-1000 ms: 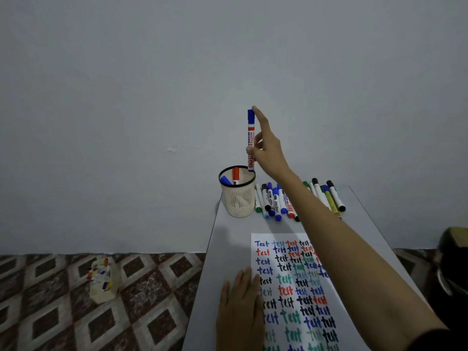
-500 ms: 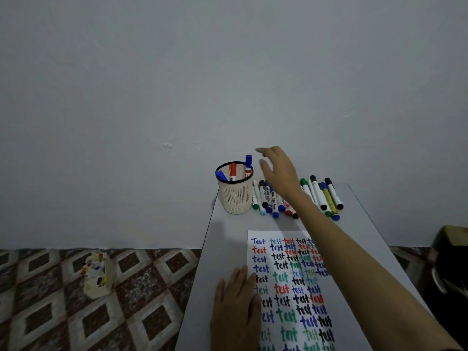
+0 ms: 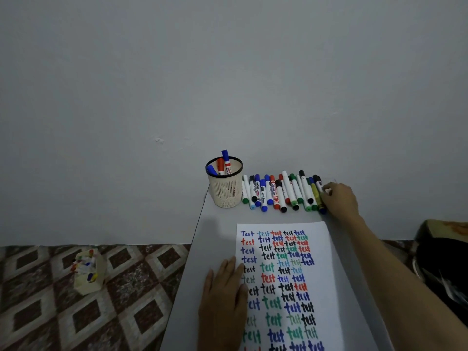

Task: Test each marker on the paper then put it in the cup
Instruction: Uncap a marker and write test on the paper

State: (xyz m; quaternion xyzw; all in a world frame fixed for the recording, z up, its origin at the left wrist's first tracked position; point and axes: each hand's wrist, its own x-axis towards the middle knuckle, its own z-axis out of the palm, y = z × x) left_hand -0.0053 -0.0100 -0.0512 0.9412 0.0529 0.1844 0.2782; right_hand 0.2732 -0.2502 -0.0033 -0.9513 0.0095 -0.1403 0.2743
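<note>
1. The right hand (image 3: 339, 200) has left the cup (image 3: 225, 193) for the row's right end, where its curled fingers pinch a black-capped marker (image 3: 317, 182) lying on the table.
2. The blue marker (image 3: 225, 158) now stands in the cup.
3. The left hand (image 3: 222, 305) stays flat, fingers together, on the paper (image 3: 324, 249).

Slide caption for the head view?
Right hand pinches the rightmost marker; left hand rests on paper; three markers in cup.

Cup (image 3: 225, 191): cream perforated plastic, black rim. Markers (image 3: 278, 196): glossy plastic barrels. Paper (image 3: 329, 274): matt white sheet. Table (image 3: 217, 236): smooth matt grey.
</note>
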